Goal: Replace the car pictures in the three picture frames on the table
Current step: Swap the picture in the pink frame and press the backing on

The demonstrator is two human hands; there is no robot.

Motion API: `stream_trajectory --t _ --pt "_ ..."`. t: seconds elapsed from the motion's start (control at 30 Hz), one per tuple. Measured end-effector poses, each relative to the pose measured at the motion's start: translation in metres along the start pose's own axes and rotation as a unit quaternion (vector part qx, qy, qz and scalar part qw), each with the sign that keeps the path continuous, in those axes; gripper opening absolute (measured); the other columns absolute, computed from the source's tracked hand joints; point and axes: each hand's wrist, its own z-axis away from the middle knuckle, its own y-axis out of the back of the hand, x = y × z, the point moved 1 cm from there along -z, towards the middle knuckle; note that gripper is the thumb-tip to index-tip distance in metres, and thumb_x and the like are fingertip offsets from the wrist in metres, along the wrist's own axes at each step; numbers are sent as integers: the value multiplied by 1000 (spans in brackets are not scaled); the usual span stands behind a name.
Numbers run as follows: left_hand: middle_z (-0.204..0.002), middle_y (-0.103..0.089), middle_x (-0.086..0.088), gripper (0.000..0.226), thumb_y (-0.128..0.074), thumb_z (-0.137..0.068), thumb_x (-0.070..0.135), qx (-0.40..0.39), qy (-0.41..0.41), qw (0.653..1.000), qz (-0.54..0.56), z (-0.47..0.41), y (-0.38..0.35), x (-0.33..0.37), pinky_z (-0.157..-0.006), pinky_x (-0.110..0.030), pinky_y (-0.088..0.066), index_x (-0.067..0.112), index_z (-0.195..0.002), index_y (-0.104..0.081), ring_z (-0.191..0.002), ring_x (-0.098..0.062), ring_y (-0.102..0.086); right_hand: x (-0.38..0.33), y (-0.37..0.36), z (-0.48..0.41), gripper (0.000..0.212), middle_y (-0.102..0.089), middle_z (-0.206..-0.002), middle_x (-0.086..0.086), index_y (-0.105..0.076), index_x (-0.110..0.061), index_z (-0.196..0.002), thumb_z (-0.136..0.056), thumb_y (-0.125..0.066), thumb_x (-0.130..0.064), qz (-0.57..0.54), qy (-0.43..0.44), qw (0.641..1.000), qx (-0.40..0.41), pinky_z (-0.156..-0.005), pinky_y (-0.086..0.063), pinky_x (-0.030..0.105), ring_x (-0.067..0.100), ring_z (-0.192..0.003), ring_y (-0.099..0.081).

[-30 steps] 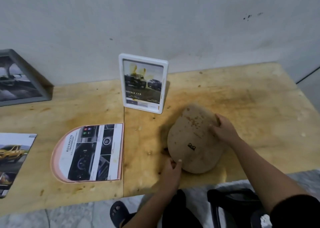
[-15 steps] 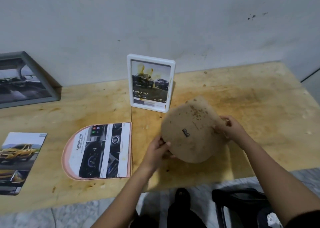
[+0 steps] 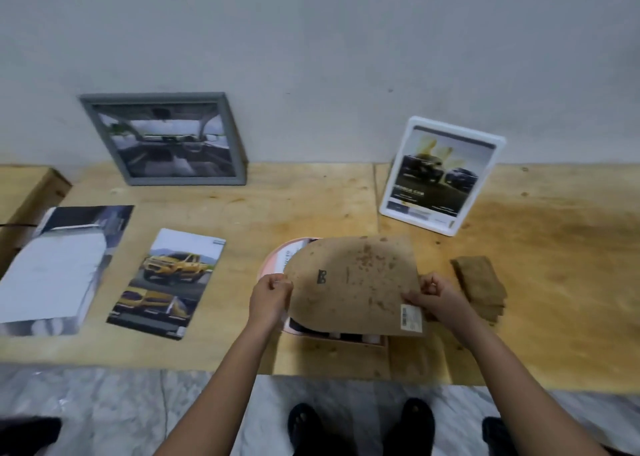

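Both hands hold a brown arch-shaped backing board point(image 3: 353, 282) just above the pink arch-shaped frame point(image 3: 273, 261), which lies flat with a car picture in it. My left hand point(image 3: 270, 298) pinches the board's left edge. My right hand point(image 3: 438, 298) pinches its lower right corner near a white barcode sticker. A grey frame point(image 3: 166, 138) with a car-interior picture leans on the wall at the back left. A white frame point(image 3: 440, 175) with a dark car picture stands at the back right. A loose yellow-car picture point(image 3: 168, 282) lies flat to the left.
A larger sheet with a white car point(image 3: 59, 268) lies at the far left of the wooden table point(image 3: 554, 282). A small brown stand piece point(image 3: 479, 287) lies right of my right hand. The wall is close behind. My feet and dark objects are on the floor below the table edge.
The view has swung left. The backing board has been carried left from the bare table and now hovers over the pink frame. Both hands have shifted their hold on its edges.
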Motion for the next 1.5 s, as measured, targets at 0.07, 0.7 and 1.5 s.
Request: stream_trajectory --t 0.07,0.7,1.5 --pt "-75 -55 -8 8 -52 -80 10 11 -1 999 -46 -8 13 -6 -62 -32 -40 7 -75 -57 -73 -27 -49 -1 -22 -1 24 -65 -77 9 -46 -10 -78 -81 -70 -11 -2 -5 1000 11 -45 -49 21 18 -63 -63" --pt "-133 -36 -12 54 -51 -90 13 3 -116 973 -201 -14 22 -35 -105 -37 -36 8 -141 -32 -122 -26 -38 22 -76 -4 13 -61 -73 10 -57 -6 -80 -84 -67 -14 143 44 973 178 -56 -44 30 23 -65 -56" --pt "-156 19 -12 122 -72 -70 54 -206 -166 783 -563 -39 -3 -5 -119 -48 1 9 -148 11 -143 -34 18 -16 -105 -41 102 29 -152 14 4 -21 -150 -80 -70 -13 523 18 847 -95 -117 -13 37 29 -142 22"
